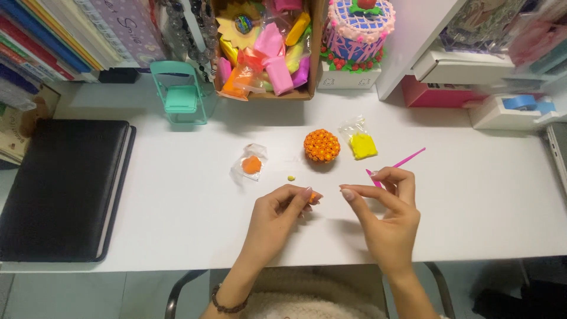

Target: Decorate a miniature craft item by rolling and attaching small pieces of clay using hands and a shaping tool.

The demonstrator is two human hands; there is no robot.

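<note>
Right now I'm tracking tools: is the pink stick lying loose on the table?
No, the right hand holds the pink stick between its fingers, its tip angled up over the white table.

A white worktop (472, 201) fills the view under even, soft light. At nine o'clock lies a black notebook (59, 186); at eleven stands a row of books (53, 35); at one rises a white shelf unit (413, 41); at six a chair (307, 295) shows

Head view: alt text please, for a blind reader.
Over a white desk, the left hand pinches a small orange clay piece while the right hand holds a pink tool. An orange clay ball sits just beyond.
</note>
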